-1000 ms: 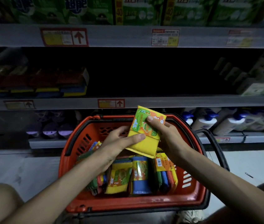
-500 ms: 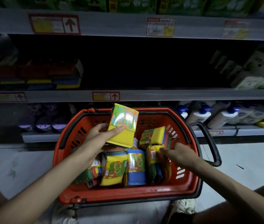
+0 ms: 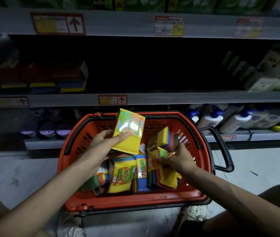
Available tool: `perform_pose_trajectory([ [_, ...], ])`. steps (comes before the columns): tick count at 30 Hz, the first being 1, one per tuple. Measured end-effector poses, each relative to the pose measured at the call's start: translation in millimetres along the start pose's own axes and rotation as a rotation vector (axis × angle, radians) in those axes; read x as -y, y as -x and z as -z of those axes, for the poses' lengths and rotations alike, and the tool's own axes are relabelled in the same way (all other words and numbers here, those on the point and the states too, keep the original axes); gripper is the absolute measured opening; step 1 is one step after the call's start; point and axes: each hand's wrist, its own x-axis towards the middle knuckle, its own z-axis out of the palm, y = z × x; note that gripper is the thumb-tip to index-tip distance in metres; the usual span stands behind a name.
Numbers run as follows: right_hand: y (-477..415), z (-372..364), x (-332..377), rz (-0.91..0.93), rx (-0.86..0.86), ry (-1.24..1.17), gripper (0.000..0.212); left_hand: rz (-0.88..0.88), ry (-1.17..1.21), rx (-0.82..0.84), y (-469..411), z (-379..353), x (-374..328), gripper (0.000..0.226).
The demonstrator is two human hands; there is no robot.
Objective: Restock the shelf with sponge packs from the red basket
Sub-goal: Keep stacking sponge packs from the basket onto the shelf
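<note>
A red basket (image 3: 130, 202) stands on the floor in front of me, with several sponge packs (image 3: 122, 177) lying in it. My left hand (image 3: 105, 142) grips a yellow sponge pack (image 3: 129, 132) and holds it above the basket's far left part. My right hand (image 3: 178, 158) is down inside the basket on the right, its fingers curled round another yellow pack (image 3: 159, 156). The middle shelf (image 3: 170, 98) lies behind the basket; its centre is dark, and a row of sponge packs (image 3: 50, 79) stands at its left end.
White pump bottles (image 3: 230, 118) line the bottom shelf on the right, purple tubs (image 3: 48, 129) on the left. Pale green boxes (image 3: 276, 74) fill the middle shelf's right end. The basket's black handle (image 3: 221, 151) sticks out to the right. My knees flank the basket.
My right hand let go of the raised pack and dropped into the basket onto another pack. My left hand kept the first pack and shifted it left.
</note>
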Motion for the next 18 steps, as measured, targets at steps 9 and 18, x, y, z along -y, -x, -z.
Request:
perform_pose_trajectory([
  [9,-12,2,-2,-0.168,0.173,-0.079,0.067,-0.009,-0.015,-0.001,2,3,-1,0.063],
  [18,9,-15,0,0.033,0.181,-0.102,0.087,-0.007,0.014,0.012,5,5,-2,0.055],
])
